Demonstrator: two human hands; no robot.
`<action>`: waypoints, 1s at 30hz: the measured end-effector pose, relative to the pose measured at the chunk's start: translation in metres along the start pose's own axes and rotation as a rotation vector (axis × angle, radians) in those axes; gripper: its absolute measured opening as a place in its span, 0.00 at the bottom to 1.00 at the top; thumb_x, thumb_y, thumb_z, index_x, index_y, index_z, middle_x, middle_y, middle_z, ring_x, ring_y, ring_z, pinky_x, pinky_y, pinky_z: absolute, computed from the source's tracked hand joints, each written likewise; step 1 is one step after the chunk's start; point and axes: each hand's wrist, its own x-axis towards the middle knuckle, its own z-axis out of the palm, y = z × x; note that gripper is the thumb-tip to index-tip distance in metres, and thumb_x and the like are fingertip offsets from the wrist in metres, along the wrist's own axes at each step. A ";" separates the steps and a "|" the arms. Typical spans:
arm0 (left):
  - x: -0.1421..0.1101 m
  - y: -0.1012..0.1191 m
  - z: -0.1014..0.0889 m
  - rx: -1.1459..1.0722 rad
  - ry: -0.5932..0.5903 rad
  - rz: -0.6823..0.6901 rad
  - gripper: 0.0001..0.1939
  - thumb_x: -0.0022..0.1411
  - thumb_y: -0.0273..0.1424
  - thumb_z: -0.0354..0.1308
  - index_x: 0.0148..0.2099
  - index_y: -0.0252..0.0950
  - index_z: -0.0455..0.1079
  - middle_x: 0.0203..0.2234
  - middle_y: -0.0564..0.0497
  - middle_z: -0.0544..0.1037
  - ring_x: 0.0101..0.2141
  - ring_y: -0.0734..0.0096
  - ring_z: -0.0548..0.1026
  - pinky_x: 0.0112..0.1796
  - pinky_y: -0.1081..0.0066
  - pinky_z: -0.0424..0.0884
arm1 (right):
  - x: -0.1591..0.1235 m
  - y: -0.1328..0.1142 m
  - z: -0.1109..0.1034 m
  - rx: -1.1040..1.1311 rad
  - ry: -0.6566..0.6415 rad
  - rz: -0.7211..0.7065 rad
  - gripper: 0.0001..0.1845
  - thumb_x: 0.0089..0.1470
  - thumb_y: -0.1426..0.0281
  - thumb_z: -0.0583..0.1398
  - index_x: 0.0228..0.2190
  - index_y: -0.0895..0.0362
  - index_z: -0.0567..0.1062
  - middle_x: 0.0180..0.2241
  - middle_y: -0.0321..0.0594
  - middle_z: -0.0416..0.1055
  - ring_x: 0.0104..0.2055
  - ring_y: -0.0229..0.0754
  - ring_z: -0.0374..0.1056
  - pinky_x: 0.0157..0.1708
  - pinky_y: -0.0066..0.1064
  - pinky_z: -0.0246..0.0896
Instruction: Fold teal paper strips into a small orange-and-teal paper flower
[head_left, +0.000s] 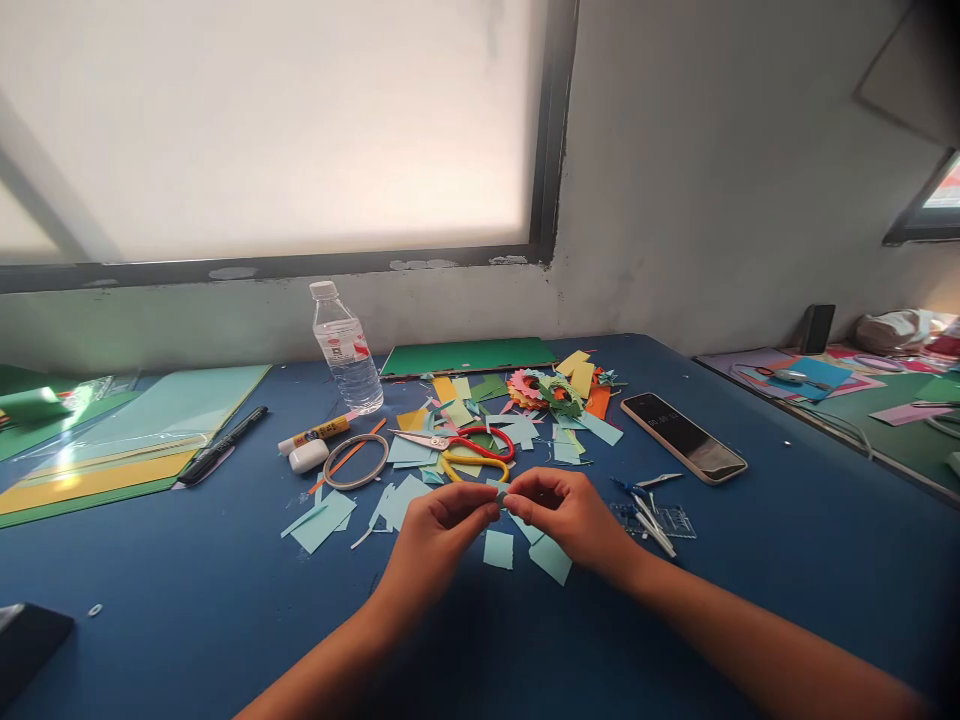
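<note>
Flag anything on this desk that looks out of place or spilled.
The cut paper scraps look untidy: they lie strewn loose over the desk, with the scissors lying among them. No spill shows; the bottle is capped.

Two hands [442, 525], one bottle [349, 365]

Capped water bottle [348, 360], phone [682, 437] showing digits, bright window [300, 130], grey wall [697, 170]

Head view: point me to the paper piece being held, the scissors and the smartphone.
Paper piece [502, 497], head view: its small exposed part.
Scissors [448, 442], head view: where blades meet handles.
Smartphone [683, 437], head view: middle of its screen.
</note>
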 end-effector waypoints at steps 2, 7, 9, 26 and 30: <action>0.000 -0.001 0.000 0.006 0.000 0.005 0.12 0.46 0.36 0.65 0.34 0.36 0.76 0.30 0.50 0.81 0.36 0.60 0.77 0.38 0.67 0.72 | 0.000 0.000 0.000 -0.003 -0.001 0.002 0.12 0.49 0.61 0.62 0.28 0.58 0.75 0.26 0.37 0.72 0.29 0.39 0.66 0.30 0.28 0.63; 0.000 -0.001 0.000 0.021 0.000 0.003 0.11 0.47 0.35 0.65 0.34 0.36 0.76 0.30 0.49 0.80 0.35 0.61 0.77 0.36 0.68 0.71 | -0.001 -0.001 0.000 -0.012 -0.007 0.007 0.11 0.49 0.62 0.63 0.28 0.58 0.75 0.26 0.36 0.72 0.29 0.39 0.67 0.30 0.27 0.63; -0.001 0.000 0.000 0.026 -0.001 0.000 0.11 0.47 0.35 0.65 0.34 0.36 0.76 0.30 0.49 0.80 0.35 0.61 0.77 0.36 0.68 0.71 | -0.001 -0.001 0.000 -0.017 -0.007 0.010 0.11 0.49 0.62 0.63 0.28 0.58 0.75 0.26 0.36 0.72 0.29 0.39 0.67 0.29 0.27 0.63; 0.001 -0.003 0.000 0.028 -0.073 -0.025 0.14 0.47 0.35 0.64 0.37 0.34 0.73 0.32 0.47 0.80 0.37 0.60 0.76 0.38 0.68 0.70 | -0.001 -0.002 0.000 -0.052 -0.031 -0.036 0.08 0.51 0.65 0.61 0.27 0.58 0.75 0.25 0.36 0.72 0.29 0.39 0.68 0.31 0.27 0.63; 0.005 -0.004 -0.003 0.061 -0.181 -0.042 0.18 0.48 0.37 0.64 0.40 0.34 0.70 0.30 0.47 0.81 0.35 0.61 0.76 0.36 0.69 0.69 | 0.000 -0.005 0.001 -0.088 -0.042 -0.066 0.06 0.50 0.67 0.62 0.26 0.58 0.76 0.24 0.35 0.73 0.29 0.39 0.68 0.31 0.27 0.62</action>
